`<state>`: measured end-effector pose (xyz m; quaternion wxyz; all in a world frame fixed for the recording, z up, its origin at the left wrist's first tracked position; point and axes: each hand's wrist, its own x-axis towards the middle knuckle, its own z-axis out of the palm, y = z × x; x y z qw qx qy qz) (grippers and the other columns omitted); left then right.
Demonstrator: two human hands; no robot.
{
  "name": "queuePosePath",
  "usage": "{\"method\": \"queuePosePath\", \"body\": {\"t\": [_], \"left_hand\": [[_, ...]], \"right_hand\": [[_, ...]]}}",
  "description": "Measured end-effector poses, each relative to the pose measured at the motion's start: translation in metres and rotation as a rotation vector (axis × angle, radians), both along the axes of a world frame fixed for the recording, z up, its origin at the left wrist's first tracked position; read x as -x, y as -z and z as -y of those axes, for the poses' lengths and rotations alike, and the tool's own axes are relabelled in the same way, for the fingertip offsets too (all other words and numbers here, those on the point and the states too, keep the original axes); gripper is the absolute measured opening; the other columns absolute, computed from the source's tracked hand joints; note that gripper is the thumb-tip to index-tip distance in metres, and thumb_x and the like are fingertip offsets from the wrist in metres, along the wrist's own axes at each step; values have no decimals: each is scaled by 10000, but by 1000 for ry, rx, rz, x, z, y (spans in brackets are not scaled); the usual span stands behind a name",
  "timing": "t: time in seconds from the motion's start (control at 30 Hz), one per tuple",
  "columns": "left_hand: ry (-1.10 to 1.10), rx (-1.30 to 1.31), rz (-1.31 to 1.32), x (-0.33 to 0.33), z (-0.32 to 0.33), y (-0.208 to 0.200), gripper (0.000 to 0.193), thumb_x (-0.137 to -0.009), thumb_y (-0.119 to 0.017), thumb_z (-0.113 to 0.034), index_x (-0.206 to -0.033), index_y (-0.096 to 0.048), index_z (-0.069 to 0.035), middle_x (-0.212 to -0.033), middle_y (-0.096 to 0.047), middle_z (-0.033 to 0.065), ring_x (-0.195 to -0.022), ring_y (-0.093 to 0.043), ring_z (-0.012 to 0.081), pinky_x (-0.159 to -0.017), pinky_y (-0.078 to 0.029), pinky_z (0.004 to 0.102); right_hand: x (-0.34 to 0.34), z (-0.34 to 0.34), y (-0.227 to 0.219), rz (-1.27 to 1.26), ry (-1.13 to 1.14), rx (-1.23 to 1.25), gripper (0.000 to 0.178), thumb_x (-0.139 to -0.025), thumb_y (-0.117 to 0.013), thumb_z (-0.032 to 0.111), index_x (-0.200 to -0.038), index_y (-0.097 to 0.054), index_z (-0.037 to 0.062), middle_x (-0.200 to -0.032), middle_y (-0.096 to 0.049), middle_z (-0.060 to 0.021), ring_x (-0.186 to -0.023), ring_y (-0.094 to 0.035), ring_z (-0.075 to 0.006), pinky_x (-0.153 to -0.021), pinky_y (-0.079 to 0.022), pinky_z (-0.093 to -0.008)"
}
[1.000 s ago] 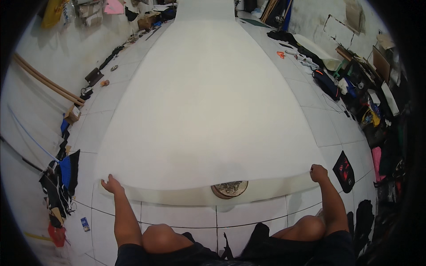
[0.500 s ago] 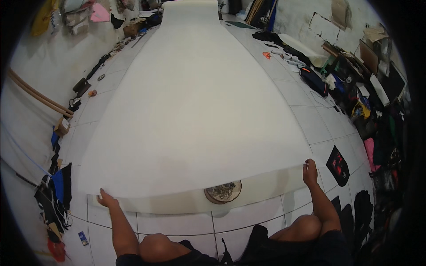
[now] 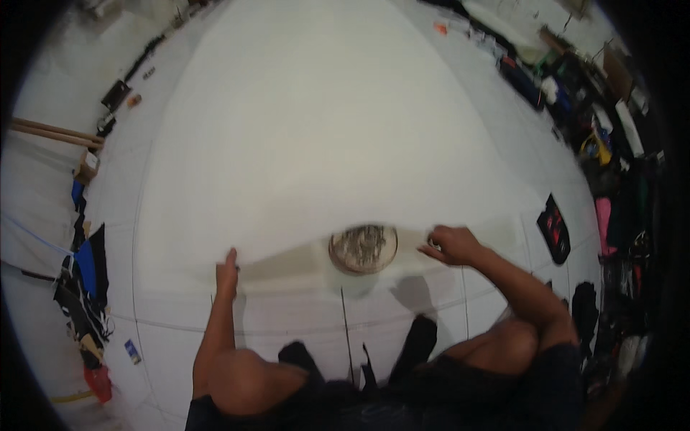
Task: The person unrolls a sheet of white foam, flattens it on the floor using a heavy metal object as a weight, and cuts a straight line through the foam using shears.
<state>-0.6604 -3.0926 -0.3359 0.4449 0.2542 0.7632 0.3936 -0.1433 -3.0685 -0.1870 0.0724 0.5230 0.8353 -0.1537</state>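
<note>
A wide white sheet (image 3: 323, 136) covers most of the floor and runs far ahead of me. Its near edge is raised between my hands, over a paler strip underneath. My left hand (image 3: 227, 274) pinches that edge, its thumb pointing up. On the other side my right hand (image 3: 456, 246) has its fingers curled at the edge; motion smears them a little. Between the hands, a round block (image 3: 364, 250) with a rough, mottled grey top sits partly beneath the raised edge.
Light floor tiles (image 3: 287, 316) show in front of my knees. A black pointed piece with red marks (image 3: 553, 230) lies at the right, near a long heap of clutter (image 3: 600, 144). Along the left wall are wooden poles (image 3: 57, 133), a small box (image 3: 86, 167) and blue and black scraps (image 3: 90, 255).
Both hands have moved inward along the sheet's near edge, the right one much farther. More of the round block shows. The view has tilted down toward the near floor.
</note>
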Motion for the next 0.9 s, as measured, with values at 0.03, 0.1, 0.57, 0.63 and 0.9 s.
{"method": "queuePosePath", "body": {"t": [0.03, 0.1, 0.57, 0.63, 0.9], "left_hand": [[88, 138, -102, 5, -1, -2, 728, -845, -557, -500, -1213, -489, 124, -1188, -554, 198, -1082, -516, 277, -939, -383, 373], [101, 93, -225, 0, 0, -13, 768, -849, -545, -513, -1240, -451, 142, -1245, -515, 233, -1154, -475, 302, -983, -343, 371], [143, 211, -63, 11, 2, -3, 826, -838, -547, -540, -1241, -425, 170, -1280, -483, 242, -1181, -445, 294, -988, -332, 364], [144, 166, -56, 7, 2, -5, 833, -836, -550, -541, -1237, -421, 177, -1280, -478, 256, -1187, -445, 312, -991, -333, 370], [114, 202, -63, 17, 0, 18, 877, -831, -554, -546, -1257, -366, 197, -1326, -413, 302, -1237, -404, 347, -1019, -312, 393]], "right_hand": [[23, -5, -5, 66, -94, 15, 376, -878, -514, 436, -994, -600, 89, -847, -633, -122, -770, -626, -325, -659, -495, -437], [64, -29, -20, 120, -57, 52, 409, -872, -522, 397, -1141, -527, 90, -865, -651, -148, -807, -633, -332, -686, -497, -448], [122, -25, 13, -87, -278, -73, 293, -842, -599, 350, -909, -472, 95, -597, -585, -90, -581, -595, -318, -514, -461, -423], [115, -9, 12, -97, -331, -62, 284, -845, -587, 348, -923, -478, 98, -609, -589, -103, -574, -594, -318, -505, -462, -431], [104, 52, 5, -195, -386, 41, 276, -807, -629, 352, -842, -511, 105, -567, -567, -94, -487, -569, -295, -426, -438, -404]]}}
